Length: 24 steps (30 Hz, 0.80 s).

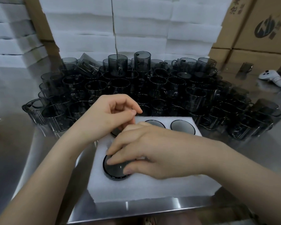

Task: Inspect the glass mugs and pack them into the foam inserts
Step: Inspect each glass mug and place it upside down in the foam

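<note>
Glass mug [114, 172] sits upside down in the foam insert [152, 189], under the right grip [152, 151], whose flat fingers press its base. Better to push straight down, evenly. Beyond it, the left grip [104, 117] is curled; whether it holds anything, I cannot tell.

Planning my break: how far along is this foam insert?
Done: two far-row mugs sit base-up in the foam insert, and a third mug shows under the left hand. In hand: the right hand presses a near-row mug down. Left: whatever the right arm hides of the near row, plus the big pile of loose mugs behind.
</note>
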Tool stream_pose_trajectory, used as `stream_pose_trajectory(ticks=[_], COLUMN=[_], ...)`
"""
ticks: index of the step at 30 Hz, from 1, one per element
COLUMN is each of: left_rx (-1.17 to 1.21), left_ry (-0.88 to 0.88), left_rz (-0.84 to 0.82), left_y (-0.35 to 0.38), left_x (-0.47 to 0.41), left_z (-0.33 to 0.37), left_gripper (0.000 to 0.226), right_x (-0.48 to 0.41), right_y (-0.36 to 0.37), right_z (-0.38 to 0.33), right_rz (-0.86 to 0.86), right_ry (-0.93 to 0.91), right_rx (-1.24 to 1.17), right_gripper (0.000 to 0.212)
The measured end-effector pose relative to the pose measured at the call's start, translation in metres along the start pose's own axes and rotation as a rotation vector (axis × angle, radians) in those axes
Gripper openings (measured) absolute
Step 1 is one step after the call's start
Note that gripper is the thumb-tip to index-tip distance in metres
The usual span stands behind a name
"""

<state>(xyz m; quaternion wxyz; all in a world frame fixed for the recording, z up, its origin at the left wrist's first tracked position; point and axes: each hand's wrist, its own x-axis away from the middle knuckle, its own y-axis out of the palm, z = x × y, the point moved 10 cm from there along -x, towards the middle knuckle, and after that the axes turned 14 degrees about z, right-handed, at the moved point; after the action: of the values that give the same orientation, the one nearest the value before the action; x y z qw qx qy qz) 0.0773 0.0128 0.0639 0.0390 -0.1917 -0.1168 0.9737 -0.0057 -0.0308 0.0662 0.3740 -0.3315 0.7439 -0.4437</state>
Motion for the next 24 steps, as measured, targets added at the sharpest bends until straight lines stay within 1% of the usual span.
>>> stream_pose_trajectory(ticks=[3, 5, 6, 7, 8, 9, 10, 12, 13, 14, 15, 16, 17, 18, 20, 21, 23, 24], left_rx=[-0.008, -0.026, -0.034, -0.044, -0.059, -0.080, -0.116, -0.225, -0.245, -0.228, -0.210, -0.207, -0.208, -0.206, -0.200, -0.194, -0.168, -0.160], left_ry=[0.001, 0.003, 0.002, -0.002, -0.005, -0.007, -0.006, -0.003, -0.015, -0.029, -0.034, -0.032, -0.025, -0.015, 0.002, 0.008, 0.026, 0.033], left_rz=[0.014, 0.008, 0.006, 0.007, 0.015, 0.026, 0.039, 0.086, 0.113, 0.131, 0.145, 0.156, 0.170, 0.185, 0.212, 0.220, 0.231, 0.236], left_y=[-0.002, -0.001, -0.001, 0.000, 0.000, 0.001, 0.003, 0.007, 0.008, 0.010, 0.012, 0.013, 0.014, 0.014, 0.013, 0.011, 0.009, 0.008], left_x=[-0.003, -0.004, -0.005, -0.007, -0.009, -0.014, -0.019, -0.032, -0.038, -0.041, -0.043, -0.043, -0.042, -0.040, -0.038, -0.038, -0.038, -0.037], left_z=[-0.003, -0.002, -0.002, -0.001, 0.000, 0.001, 0.001, 0.000, -0.001, -0.001, -0.002, -0.002, -0.003, -0.006, -0.009, -0.010, -0.010, -0.009], left_gripper=[0.020, 0.019, 0.018, 0.018, 0.017, 0.016, 0.015, 0.023, 0.028, 0.028, 0.026, 0.025, 0.026, 0.026, 0.026, 0.026, 0.025, 0.025], right_x=[-0.004, -0.005, -0.004, -0.004, -0.004, -0.005, -0.007, -0.010, -0.011, -0.014, -0.018, -0.024, -0.033, -0.045, -0.066, -0.075, -0.090, -0.095], right_y=[0.007, 0.011, 0.011, 0.007, -0.002, -0.016, -0.036, -0.084, -0.103, -0.118, -0.128, -0.133, -0.133, -0.127, -0.110, -0.103, -0.096, -0.093], right_z=[-0.008, -0.008, -0.009, -0.011, -0.011, -0.011, -0.008, 0.013, 0.032, 0.054, 0.076, 0.098, 0.118, 0.134, 0.160, 0.169, 0.179, 0.183], right_rz=[-0.019, -0.054, -0.074, -0.088, -0.077, -0.014, 0.116, 0.452, 0.607, 0.742, 0.852, 0.920, 0.933, 0.893, 0.774, 0.740, 0.721, 0.724], right_ry=[-0.106, -0.128, -0.135, -0.119, -0.081, -0.042, -0.020, 0.037, 0.107, 0.191, 0.285, 0.376, 0.456, 0.529, 0.636, 0.668, 0.694, 0.707], right_rx=[0.178, 0.294, 0.313, 0.262, 0.143, 0.001, -0.120, -0.330, -0.434, -0.494, -0.496, -0.448, -0.378, -0.304, -0.205, -0.190, -0.201, -0.217], right_gripper=[0.032, 0.037, 0.038, 0.037, 0.034, 0.028, 0.022, 0.014, 0.015, 0.017, 0.018, 0.017, 0.014, 0.019, 0.048, 0.061, 0.078, 0.083])
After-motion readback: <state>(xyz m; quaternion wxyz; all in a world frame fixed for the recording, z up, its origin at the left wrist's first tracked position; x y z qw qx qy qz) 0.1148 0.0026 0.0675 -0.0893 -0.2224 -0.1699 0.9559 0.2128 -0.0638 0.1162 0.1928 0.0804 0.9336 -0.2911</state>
